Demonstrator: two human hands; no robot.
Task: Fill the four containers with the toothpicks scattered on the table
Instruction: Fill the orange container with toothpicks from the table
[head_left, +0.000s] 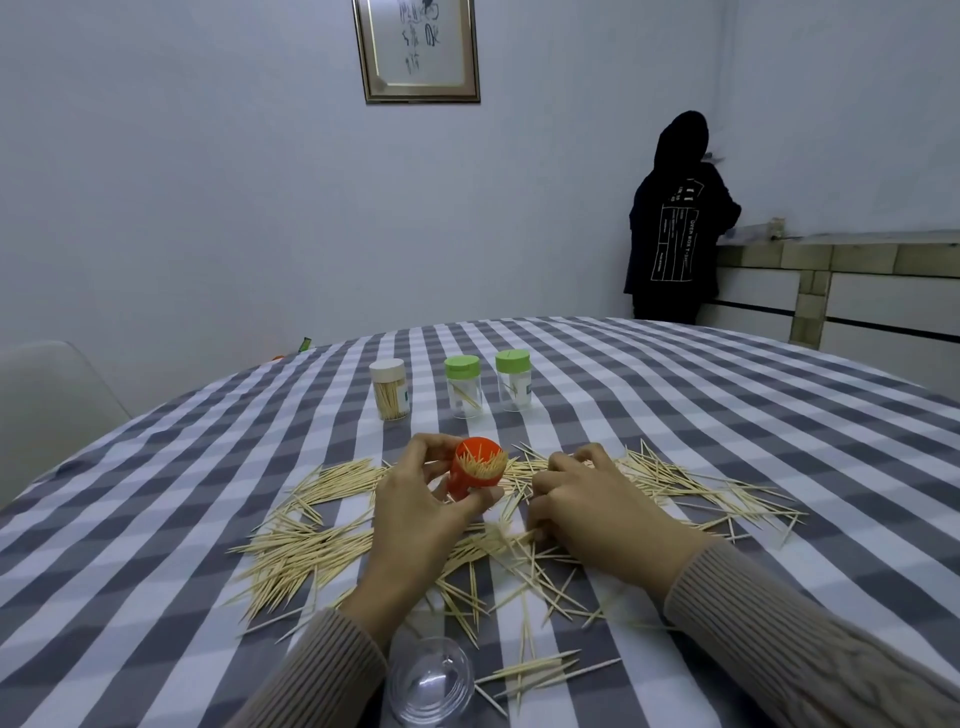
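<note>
My left hand (415, 499) holds the orange pot (475, 470), nearly full, tipped toward me, while my right hand (597, 509) pinches up toothpicks (291, 545) from the counter (675, 415), so I should line them up first, since the white jar (388, 388) looks full and two green-lid jars (462, 387) almost empty.

there are four tubs: one orange tub (475, 470), one white-lid tub (388, 388) and two green-lid tubs (463, 385) (513, 379). there is one clear lid (430, 680). there are too many toothpicks (301, 551) to count. there are two hands, left (421, 512) and right (597, 514). there is one picture (415, 49), one chair (52, 405) and one other person (675, 218).
</note>
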